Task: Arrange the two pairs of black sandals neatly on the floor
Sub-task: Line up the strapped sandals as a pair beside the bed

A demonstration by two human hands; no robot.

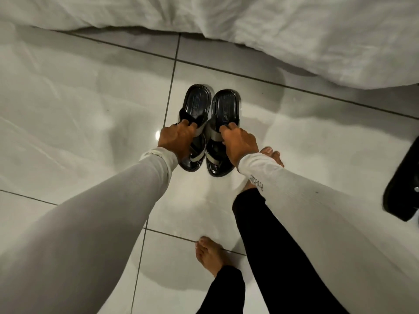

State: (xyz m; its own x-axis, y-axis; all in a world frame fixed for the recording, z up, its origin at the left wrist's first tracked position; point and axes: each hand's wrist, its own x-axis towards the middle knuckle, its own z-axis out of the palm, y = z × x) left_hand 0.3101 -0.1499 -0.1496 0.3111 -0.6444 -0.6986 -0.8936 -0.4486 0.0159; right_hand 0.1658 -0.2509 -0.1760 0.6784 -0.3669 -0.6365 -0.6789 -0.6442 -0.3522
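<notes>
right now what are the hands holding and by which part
Each hand grips one black sandal by its strap: the left hand holds the left sandal, the right hand the right sandal, side by side.

Left hand [175, 138] grips left sandal [194, 123]; right hand [240, 143] grips right sandal [223, 114]

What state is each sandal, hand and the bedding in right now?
Left sandal: upright, gripped by its strap.
Right sandal: upright beside it, gripped likewise.
Left hand: closed on left sandal.
Right hand: closed on right sandal.
Black object: partly out of frame.
White bedding: rumpled, hanging down.
</notes>
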